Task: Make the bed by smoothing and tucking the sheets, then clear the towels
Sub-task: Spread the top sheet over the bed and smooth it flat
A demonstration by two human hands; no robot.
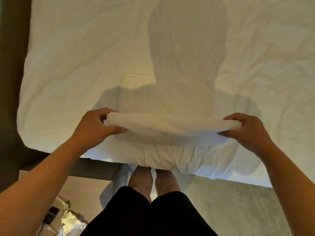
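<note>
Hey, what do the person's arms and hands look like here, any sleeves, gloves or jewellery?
Both forearms are bare as far as the frame shows, with no sleeves in view. The left hand and right hand wear no gloves, and no rings, watch or bracelets show.

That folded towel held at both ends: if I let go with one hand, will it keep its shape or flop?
Probably flop. The towel already bows between the left hand and right hand, so it looks soft, not stiff. Its lower layer hangs loose, so the fold would likely open. It seems light: each hand just pinches an end.
</note>
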